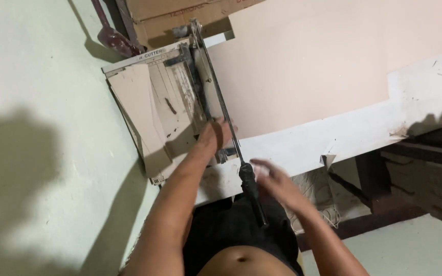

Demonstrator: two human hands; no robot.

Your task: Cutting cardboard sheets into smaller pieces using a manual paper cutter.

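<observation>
A lever paper cutter (159, 97) with a worn cream base lies on a white table (344, 138). Its long metal blade arm (216, 87) runs down to a black handle (251, 189) at the table's near edge. My left hand (216, 134) presses flat on the cutter bed beside the blade, fingers apart. My right hand (274, 179) hovers just right of the black handle, blurred, fingers spread, holding nothing. A large pale peach sheet (323, 56) lies on the table to the right of the blade. Strips of cut card (144, 112) rest on the cutter bed.
A pale green wall (37, 128) fills the left side. Brown cardboard boxes (180, 15) stand behind the cutter. A dark wooden table frame (379, 184) and stacked boards (425, 189) sit under the table at right. A dark red tool (111, 36) leans against the wall.
</observation>
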